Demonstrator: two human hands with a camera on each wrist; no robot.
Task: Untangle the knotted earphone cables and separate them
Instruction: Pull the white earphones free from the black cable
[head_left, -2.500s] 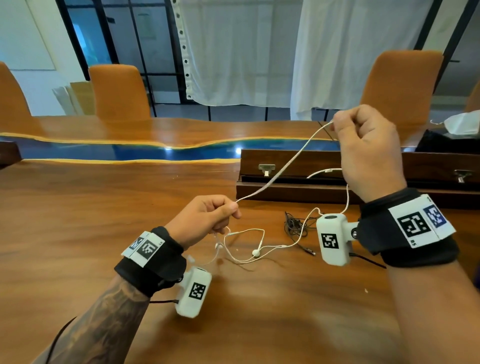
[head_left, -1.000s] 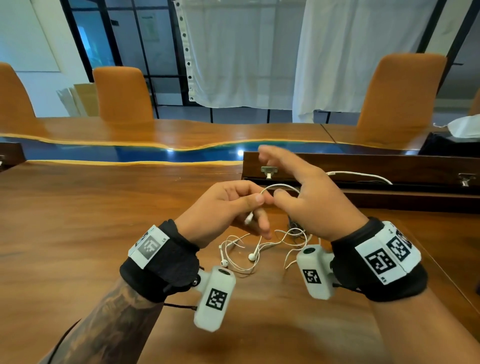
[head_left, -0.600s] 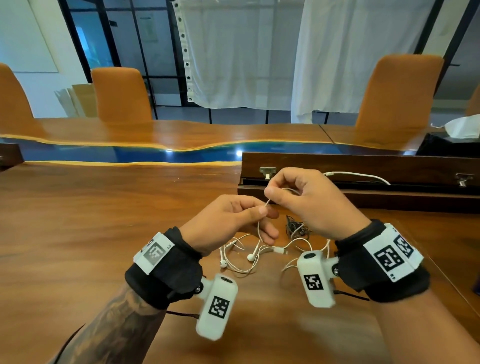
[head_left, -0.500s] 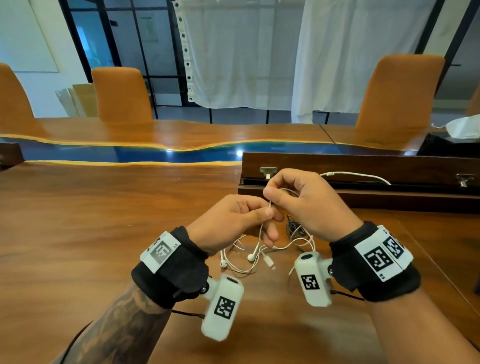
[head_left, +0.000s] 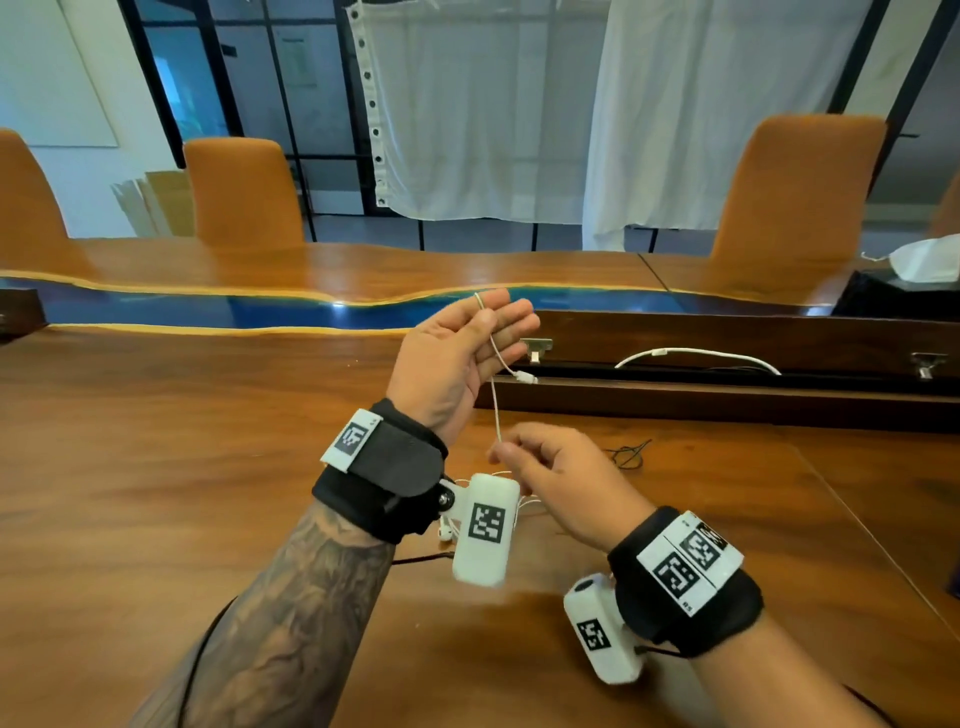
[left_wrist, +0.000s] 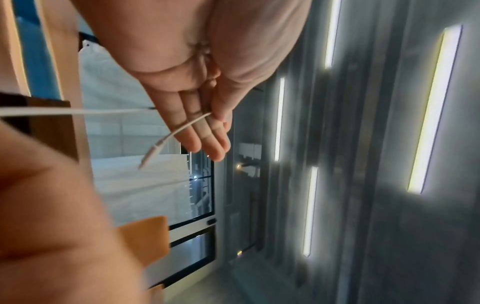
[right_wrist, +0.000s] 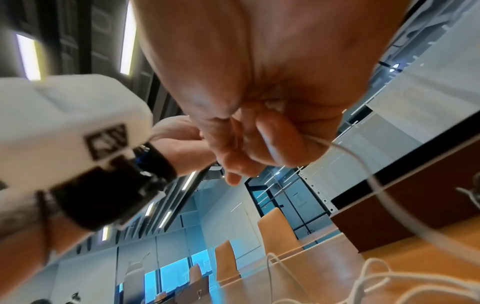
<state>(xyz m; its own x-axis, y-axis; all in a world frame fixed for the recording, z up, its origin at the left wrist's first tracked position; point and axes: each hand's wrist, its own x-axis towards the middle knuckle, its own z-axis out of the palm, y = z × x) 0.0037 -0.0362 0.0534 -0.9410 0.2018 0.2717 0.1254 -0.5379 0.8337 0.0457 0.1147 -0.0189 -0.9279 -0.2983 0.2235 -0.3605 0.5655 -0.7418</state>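
White earphone cable — draped over my raised left hand, fingers straight; my right hand below pinches it.

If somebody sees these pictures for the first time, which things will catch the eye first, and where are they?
First, the left hand, raised palm-up above the wooden table, with the white earphone cable draped over its fingers and the plug dangling. Just below, the right hand pinches the same cable. The rest of the white cable lies in loops on the table beneath the hands, and a small black cable lies to the right.
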